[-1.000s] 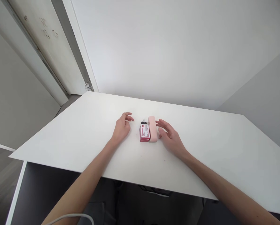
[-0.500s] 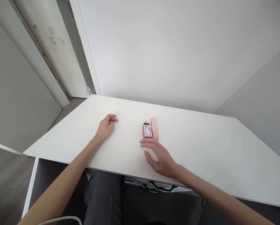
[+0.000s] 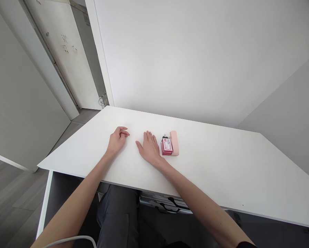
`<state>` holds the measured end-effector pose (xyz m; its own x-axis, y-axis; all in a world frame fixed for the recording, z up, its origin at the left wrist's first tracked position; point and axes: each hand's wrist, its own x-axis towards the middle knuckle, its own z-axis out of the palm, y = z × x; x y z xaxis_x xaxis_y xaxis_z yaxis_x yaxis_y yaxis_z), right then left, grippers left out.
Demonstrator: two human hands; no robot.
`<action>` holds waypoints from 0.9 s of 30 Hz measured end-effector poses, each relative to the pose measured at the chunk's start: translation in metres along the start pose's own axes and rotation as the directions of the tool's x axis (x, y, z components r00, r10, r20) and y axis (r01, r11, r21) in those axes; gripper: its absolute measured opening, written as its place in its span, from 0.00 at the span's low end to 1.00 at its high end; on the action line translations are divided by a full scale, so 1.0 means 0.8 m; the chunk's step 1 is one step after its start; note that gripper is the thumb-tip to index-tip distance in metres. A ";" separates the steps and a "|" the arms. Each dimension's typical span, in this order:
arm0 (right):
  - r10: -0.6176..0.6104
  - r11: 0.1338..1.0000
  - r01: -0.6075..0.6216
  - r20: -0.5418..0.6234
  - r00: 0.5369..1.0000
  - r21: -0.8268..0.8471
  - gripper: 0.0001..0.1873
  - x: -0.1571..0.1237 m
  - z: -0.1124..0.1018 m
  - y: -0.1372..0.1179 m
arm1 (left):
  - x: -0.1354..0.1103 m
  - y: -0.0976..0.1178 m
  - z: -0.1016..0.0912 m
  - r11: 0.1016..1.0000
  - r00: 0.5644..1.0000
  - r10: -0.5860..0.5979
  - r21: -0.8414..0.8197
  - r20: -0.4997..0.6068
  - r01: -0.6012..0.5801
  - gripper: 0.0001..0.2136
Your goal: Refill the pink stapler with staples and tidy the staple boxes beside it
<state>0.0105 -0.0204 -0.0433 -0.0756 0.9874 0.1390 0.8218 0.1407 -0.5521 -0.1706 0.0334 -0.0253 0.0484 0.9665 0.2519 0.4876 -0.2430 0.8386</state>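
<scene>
My right hand point(image 3: 150, 147) lies flat on the white table point(image 3: 221, 165), palm down with its fingers stretched out. Just right of it stands a small red and white box point(image 3: 167, 146). Behind the box, a dark item with a pale tip point(image 3: 165, 136) shows only in part; its kind is unclear. A long, rounded pink case point(image 3: 174, 143) stands against the box's right side. Further left, my left hand point(image 3: 117, 140) rests on its side on the tabletop, its fingers loosely bent and holding nothing.
A white wall point(image 3: 182, 62) rises behind the table's back edge. Below the front edge are silvery cases with black handles point(image 3: 172, 205) and my legs in grey trousers point(image 3: 118, 213). A white cable point(image 3: 77, 237) crosses near my left forearm.
My right hand has moved left and away from me, from in front of the box to its left side, and now lies flat. The left hand stays put. The view has shifted slightly.
</scene>
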 end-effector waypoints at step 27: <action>0.288 0.937 -0.322 -0.224 0.931 -0.135 0.42 -0.033 -0.115 0.238 | 0.003 0.000 0.000 0.999 0.999 -0.026 0.025 0.019 0.026 0.17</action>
<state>0.2213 -0.0267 -0.0764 0.2929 0.9436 0.1543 0.8705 -0.1964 -0.4513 -0.1709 0.0354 -0.0247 0.0522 0.9740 0.2205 0.5101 -0.2158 0.8326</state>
